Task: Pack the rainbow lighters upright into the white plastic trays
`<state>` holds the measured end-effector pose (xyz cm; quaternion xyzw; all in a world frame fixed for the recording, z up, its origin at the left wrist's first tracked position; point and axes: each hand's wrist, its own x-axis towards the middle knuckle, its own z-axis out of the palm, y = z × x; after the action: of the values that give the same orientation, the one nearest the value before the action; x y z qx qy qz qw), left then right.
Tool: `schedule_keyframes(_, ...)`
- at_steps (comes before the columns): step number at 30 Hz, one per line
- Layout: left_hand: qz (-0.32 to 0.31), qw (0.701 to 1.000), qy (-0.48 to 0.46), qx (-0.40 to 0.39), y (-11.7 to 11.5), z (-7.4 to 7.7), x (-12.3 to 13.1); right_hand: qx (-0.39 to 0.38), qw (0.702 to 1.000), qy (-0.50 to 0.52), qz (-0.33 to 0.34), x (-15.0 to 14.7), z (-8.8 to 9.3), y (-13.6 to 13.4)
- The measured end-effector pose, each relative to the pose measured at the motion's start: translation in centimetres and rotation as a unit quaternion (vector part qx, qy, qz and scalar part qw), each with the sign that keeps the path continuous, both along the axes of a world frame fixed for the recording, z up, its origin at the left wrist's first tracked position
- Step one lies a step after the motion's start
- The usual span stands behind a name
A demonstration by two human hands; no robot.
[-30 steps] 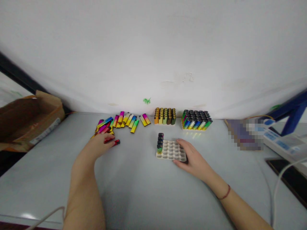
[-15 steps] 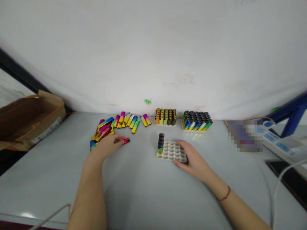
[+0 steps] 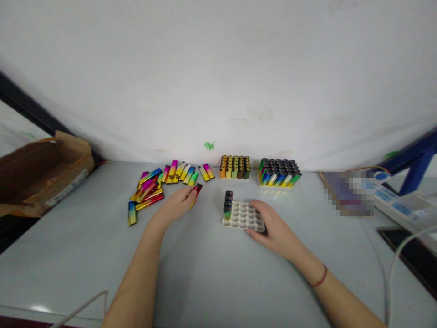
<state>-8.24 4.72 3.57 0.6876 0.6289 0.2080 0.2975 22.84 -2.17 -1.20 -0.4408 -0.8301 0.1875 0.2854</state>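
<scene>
The left hand (image 3: 180,202) is pinching one red lighter (image 3: 197,190) between thumb and fingers, left of the white tray (image 3: 245,214). The right hand (image 3: 273,225) is clamping that tray's right end, fingers lying on the far edge, thumb on the near edge. Four black-topped lighters (image 3: 228,205) are standing in its leftmost column, between the hands. Loose lighters (image 3: 146,189) are lying left of and beyond the left hand, overlapping too much to count. Two filled blocks are standing beyond the right hand: gold-ended lighters (image 3: 235,167) to its left, dark-capped lighters (image 3: 279,172) straight past it. Labels: one on the cardboard box (image 3: 44,171), far left of the left hand, is showing print too blurred to read.
</scene>
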Motion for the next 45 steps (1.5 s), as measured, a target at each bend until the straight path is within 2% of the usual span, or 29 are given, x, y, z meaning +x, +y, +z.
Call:
schedule_keyframes(3, 0.044, 0.976, -0.210, -0.033, 0.1, -0.5, 2.3, 0.006, 1.000, -0.002, 0.003, 0.0, -0.1, 0.0)
schedule_keyframes(5, 0.069, 0.939, -0.331, -0.063, 0.1, -0.8, 3.8, 0.004, 1.000, -0.002, 0.005, 0.0, -0.1, 0.0)
schedule_keyframes(8, 0.108, 0.879, -0.455, -0.094, 0.0, -1.0, 5.5, 0.002, 1.000, 0.001, 0.007, -0.1, 0.0, 0.1)
schedule_keyframes(12, 0.155, 0.824, -0.535, -0.100, -0.4, -0.8, 6.8, 0.003, 1.000, 0.002, 0.007, -0.1, 0.1, 0.1)
schedule_keyframes(17, 0.192, 0.790, -0.574, -0.098, -0.8, -0.7, 7.7, 0.004, 1.000, 0.005, 0.009, -0.1, 0.0, 0.1)
schedule_keyframes(20, 0.199, 0.783, -0.580, -0.107, -0.9, -0.8, 7.8, 0.007, 1.000, 0.004, 0.009, -0.1, -0.1, 0.1)
schedule_keyframes(27, 0.200, 0.792, -0.567, -0.106, -1.2, -1.0, 7.8, 0.007, 1.000, -0.001, 0.010, 0.0, -0.1, 0.1)
schedule_keyframes(38, 0.222, 0.774, -0.587, -0.086, -1.5, 0.2, 7.8, 0.011, 1.000, 0.009, 0.005, -0.1, -0.1, 0.1)
schedule_keyframes(45, 0.209, 0.777, -0.590, -0.074, -1.6, 0.0, 8.1, 0.007, 1.000, 0.005, 0.004, -0.1, 0.0, 0.0)
